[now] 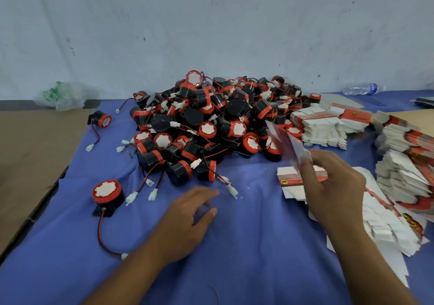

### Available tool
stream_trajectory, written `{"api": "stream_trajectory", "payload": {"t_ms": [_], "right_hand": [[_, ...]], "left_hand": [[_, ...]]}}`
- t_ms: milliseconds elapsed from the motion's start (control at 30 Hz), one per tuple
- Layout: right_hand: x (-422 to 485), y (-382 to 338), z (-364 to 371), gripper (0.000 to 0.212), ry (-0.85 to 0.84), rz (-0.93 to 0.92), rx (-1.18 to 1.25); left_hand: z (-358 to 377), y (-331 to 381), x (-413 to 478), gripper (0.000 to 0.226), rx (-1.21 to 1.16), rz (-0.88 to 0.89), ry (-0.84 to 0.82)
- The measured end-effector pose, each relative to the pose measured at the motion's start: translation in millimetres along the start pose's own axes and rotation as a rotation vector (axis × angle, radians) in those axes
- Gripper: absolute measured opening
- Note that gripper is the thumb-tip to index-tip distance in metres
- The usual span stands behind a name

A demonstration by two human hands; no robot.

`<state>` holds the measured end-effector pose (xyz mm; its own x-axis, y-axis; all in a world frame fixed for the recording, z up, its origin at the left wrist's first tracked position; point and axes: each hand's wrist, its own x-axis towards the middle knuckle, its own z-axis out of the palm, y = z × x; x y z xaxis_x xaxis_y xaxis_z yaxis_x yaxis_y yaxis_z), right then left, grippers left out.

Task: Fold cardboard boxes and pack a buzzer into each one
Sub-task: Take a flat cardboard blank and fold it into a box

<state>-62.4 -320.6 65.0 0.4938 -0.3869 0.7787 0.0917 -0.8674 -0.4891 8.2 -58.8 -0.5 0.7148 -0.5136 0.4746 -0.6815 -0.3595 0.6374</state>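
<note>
A big heap of black and red buzzers [211,121] with red-black wires and white plugs lies in the middle of the blue cloth [234,246]. My right hand [333,187] pinches a flat red and white box blank [285,143], lifted and blurred, above more flat blanks [291,182]. My left hand [190,215] hovers low over the cloth near the front of the heap, fingers relaxed and holding nothing. A single buzzer [106,193] stands apart at the left front.
Stacks of flat box blanks [321,128] fill the right side, with more fanned out [404,177] to the table's right edge. Another lone buzzer [102,119] sits at the far left. Brown cardboard [28,159] covers the left. A water bottle [360,89] and a crumpled plastic bag [62,96] lie by the wall.
</note>
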Motion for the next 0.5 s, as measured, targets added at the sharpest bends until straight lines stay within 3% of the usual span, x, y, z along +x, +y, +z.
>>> {"api": "stream_trajectory", "payload": {"t_ms": [67,167,267,367,500], "right_hand": [[-5,-17,5,0.027,-0.081,0.215,0.321],[-18,-36,16,0.024,-0.419,0.649,0.773],[-25,-51,18,0.027,-0.732,0.859,0.800],[-29,-57,23,0.024,-0.756,1.011,0.964],[-42,-66,31,0.040,-0.750,1.161,1.168]], "left_hand": [[-1,5,3,0.052,-0.069,-0.015,0.055],[-2,13,4,0.087,-0.112,-0.031,0.080],[2,22,1,0.106,-0.054,-0.066,0.002],[6,22,-3,0.111,0.146,-0.166,-0.022],[8,33,-2,0.111,0.384,-0.224,0.075]]}}
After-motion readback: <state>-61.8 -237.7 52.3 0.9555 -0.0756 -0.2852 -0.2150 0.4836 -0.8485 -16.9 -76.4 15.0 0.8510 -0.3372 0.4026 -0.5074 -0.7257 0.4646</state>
